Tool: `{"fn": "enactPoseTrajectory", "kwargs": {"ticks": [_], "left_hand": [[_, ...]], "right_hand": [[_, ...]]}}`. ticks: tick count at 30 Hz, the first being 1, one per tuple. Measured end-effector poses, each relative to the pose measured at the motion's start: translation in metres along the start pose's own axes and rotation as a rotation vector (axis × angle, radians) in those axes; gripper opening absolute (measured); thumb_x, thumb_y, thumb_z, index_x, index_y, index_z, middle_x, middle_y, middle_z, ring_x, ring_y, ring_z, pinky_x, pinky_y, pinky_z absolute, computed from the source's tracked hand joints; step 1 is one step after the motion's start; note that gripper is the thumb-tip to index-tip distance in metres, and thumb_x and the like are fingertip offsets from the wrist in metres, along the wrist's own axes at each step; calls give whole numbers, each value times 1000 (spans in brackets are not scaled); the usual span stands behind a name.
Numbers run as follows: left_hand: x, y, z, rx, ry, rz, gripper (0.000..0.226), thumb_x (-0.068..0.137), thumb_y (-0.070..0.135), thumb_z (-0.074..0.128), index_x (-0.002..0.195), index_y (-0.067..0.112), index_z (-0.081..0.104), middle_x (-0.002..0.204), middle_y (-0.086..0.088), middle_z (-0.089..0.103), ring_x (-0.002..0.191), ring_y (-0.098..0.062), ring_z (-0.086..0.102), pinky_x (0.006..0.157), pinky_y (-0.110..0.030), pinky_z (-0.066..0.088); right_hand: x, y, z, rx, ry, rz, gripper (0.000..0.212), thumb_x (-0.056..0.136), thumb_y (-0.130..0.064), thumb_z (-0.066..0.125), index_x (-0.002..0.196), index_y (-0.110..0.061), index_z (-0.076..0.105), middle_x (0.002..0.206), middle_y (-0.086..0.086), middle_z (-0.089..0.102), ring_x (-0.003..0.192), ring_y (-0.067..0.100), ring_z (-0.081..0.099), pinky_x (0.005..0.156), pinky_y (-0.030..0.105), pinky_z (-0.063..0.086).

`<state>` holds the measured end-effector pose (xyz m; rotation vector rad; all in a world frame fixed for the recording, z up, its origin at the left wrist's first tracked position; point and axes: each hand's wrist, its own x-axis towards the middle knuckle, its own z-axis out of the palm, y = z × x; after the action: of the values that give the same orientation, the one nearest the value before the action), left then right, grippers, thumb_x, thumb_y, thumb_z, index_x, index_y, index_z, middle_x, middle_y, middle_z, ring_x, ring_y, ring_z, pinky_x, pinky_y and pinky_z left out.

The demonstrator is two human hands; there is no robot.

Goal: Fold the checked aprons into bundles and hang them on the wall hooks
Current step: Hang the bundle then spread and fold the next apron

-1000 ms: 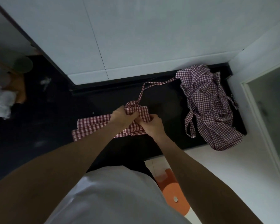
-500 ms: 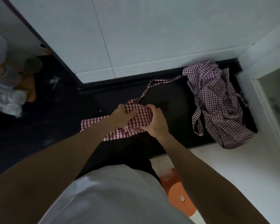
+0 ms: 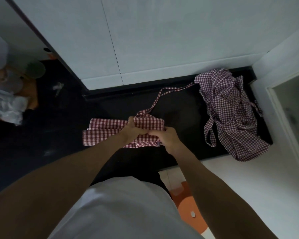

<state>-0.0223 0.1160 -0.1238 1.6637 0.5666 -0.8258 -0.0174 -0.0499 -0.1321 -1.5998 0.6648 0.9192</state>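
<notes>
left hand: grips red checked apron on black counter | right hand: grips same apron, touching left hand | strap: runs from apron to heap | purple checked apron heap: right of red apron, apart

No legible text, label, brand, number or sign appears in the head view. The folded apron and the apron pile carry only a checked pattern. The white wall panels are unmarked. A small pale oval on the orange floor item may be a sticker; it is too small to read.
</notes>
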Motion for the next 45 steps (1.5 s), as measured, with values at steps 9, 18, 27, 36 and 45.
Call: {"fn": "enactPoseTrajectory", "kwargs": {"ticks": [9,18,27,36,45], "left_hand": [[4,-26,-20,1091,106,414,64,87,47,70,138,15,47,133,-7,45,122,-25,45,103,-40,39],[8,0,-20,1082,142,93,41,92,47,61,113,13,56,105,-7,63,94,-24,61,88,-42,51],[2,33,3,805,-130,-211,66,89,57,61,133,8,49,116,-8,57,104,-21,58,82,-31,48],[9,12,3,771,-83,-152,45,79,40,78,112,13,63,104,-3,65,98,-20,64,84,-32,54],[6,17,2,788,-87,-54,23,88,26,69,102,8,62,108,-10,65,99,-24,65,86,-36,57]], "right_hand": [[6,-15,-51,-53,112,-60,16,74,-9,65,60,-16,64,84,4,69,94,26,66,91,43,52],[6,-18,-43,-357,154,-204,11,88,-17,63,97,-12,68,100,6,69,93,21,66,87,37,55],[4,-11,-37,-695,436,-463,67,77,-21,74,137,-18,44,134,8,48,123,26,48,100,41,43],[-4,31,-21,-1136,431,-767,101,63,-77,66,140,-17,40,142,14,40,131,33,36,107,50,36],[3,11,-69,-464,395,-767,41,83,-17,78,120,-6,63,110,6,70,94,11,65,87,22,55]]}}
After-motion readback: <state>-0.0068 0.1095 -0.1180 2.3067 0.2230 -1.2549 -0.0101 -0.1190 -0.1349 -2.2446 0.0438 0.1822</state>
